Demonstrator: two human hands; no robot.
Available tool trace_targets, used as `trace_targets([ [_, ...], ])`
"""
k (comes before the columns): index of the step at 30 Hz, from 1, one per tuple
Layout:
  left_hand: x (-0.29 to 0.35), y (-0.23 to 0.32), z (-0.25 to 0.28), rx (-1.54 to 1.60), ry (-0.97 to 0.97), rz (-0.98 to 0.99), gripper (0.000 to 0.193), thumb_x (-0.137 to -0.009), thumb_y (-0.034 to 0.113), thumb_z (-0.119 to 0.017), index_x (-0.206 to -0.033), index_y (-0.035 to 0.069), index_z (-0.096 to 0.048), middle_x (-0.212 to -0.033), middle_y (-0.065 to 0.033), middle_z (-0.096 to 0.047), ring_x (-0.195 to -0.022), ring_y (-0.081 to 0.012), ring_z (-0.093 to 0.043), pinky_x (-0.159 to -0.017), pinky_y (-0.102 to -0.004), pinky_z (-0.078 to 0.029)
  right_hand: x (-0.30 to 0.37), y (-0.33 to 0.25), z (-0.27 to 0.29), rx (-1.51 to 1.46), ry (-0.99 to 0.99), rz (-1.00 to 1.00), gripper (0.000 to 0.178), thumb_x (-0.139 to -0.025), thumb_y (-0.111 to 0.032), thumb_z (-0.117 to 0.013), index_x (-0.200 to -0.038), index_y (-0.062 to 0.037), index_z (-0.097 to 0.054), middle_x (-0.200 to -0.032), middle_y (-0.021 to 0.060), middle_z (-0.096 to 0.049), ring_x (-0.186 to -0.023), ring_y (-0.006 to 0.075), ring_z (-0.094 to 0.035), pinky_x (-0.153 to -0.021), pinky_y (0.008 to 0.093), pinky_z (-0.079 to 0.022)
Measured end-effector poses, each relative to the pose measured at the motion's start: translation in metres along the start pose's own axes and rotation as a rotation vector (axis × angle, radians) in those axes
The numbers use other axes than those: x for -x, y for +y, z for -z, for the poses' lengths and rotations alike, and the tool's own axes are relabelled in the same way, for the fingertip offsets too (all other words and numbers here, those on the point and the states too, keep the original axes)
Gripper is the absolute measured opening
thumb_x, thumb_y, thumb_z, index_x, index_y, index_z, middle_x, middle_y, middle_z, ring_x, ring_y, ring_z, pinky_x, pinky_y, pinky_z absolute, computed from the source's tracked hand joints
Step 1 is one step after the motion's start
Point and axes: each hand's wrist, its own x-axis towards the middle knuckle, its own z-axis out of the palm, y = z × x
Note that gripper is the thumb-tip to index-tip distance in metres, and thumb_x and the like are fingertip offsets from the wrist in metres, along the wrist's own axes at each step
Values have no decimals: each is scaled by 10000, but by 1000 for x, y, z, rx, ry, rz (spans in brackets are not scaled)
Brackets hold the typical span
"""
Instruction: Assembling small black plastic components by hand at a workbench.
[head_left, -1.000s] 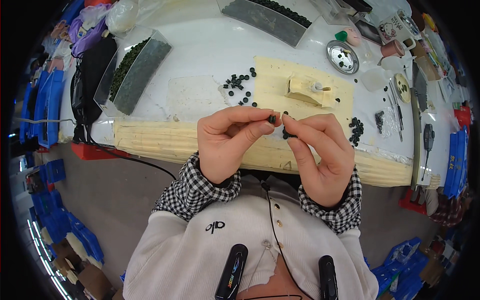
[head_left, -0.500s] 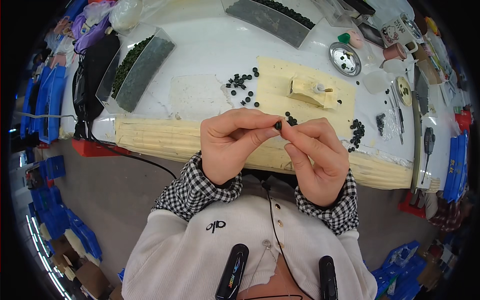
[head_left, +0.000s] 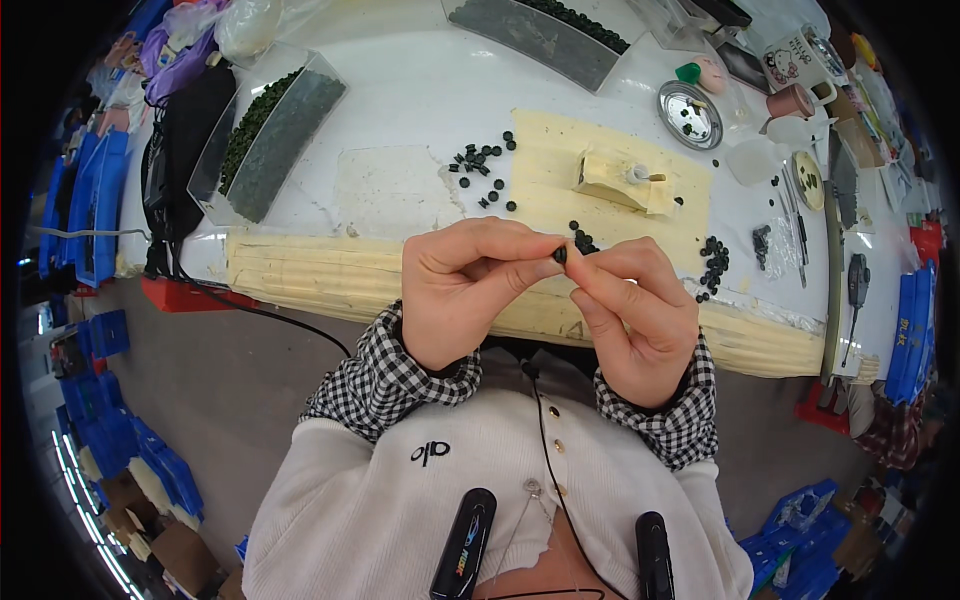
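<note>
Above the table's near edge, my left hand (head_left: 468, 285) pinches a small round black part (head_left: 560, 255) between thumb and fingertip. The index fingertip of my right hand (head_left: 642, 315) touches that part from the other side; its thumb is held apart below. Fingers hide much of the part, so its exact kind cannot be made out. Just beyond my fingertips lies a small group of similar black parts (head_left: 582, 238). More loose black parts (head_left: 478, 160) are scattered to the left, and another cluster (head_left: 714, 265) sits to the right.
A yellow sheet (head_left: 545, 150) carries a yellow-wrapped block (head_left: 620, 185). Clear bins of small dark parts stand at the left (head_left: 290, 150) and far middle (head_left: 540, 45). A round metal dish (head_left: 690, 115), thin tools (head_left: 797, 225) and a mug (head_left: 800, 70) are at right. Padding (head_left: 310, 272) lines the near edge.
Both hands keep almost the same pose around the small black part. The part has turned slightly between my fingertips, and the whole view has shifted a little.
</note>
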Motion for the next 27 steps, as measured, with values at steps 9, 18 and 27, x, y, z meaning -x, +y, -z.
trace_targets([
  [9, 0, 0, -3, 34, 24, 0, 180, -789, -98, -615, -953, -35, -650, -948, -144, -658, -877, -167, -633, -787, -252, -515, 4, -3, -1, -44, 10, -70, 353, -747, 37, -662, -1091, -37, -642, -882, 69, -599, -739, 187, -540, -645, 267, -439],
  [18, 1, -1, -3, 94, 38, 11, 175, -788, -102, -612, -952, -47, -643, -951, -147, -656, -883, -168, -632, -789, -253, -518, 4, -3, -1, -15, 7, -34, 361, -738, 42, -665, -1090, -36, -642, -876, 69, -601, -736, 191, -539, -635, 271, -437],
  [27, 0, -2, 0, 35, 19, -9, 183, -776, -111, -618, -939, -36, -655, -945, -149, -657, -875, -171, -636, -781, -254, -522, 2, -5, -1, -10, 3, -36, 347, -740, 47, -662, -1077, -33, -646, -873, 69, -601, -733, 191, -540, -634, 270, -438],
])
